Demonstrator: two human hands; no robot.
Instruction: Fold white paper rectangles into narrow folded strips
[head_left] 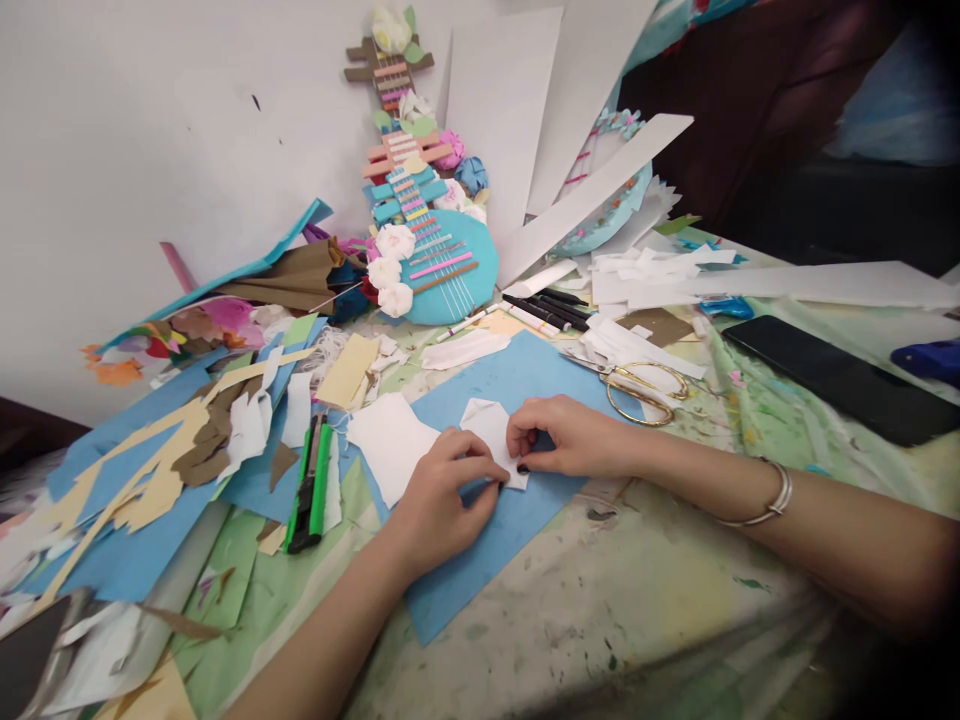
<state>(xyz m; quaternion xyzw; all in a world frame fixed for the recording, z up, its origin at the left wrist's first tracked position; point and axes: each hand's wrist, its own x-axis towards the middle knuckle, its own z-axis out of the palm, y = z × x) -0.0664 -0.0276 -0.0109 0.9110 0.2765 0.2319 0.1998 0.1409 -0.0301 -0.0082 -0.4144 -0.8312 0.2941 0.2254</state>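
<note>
A small white paper piece (487,422) with folded edges lies over a blue sheet (465,590). My left hand (450,490) pinches its lower edge, thumb and forefinger together. From the other side, my right hand (562,435) grips the paper's right edge between curled fingers and thumb. Beside my left hand is a larger white paper cutout (394,440), partly on the blue sheet. Gold-handled scissors (637,385) rest just beyond my right wrist.
Left of the blue sheet lies a green utility knife (309,485) near a pile of paper scraps (217,430). Several pens (547,310) lie at the back, before a decorated blue paper instrument (454,265). A black phone (840,375) is on the right.
</note>
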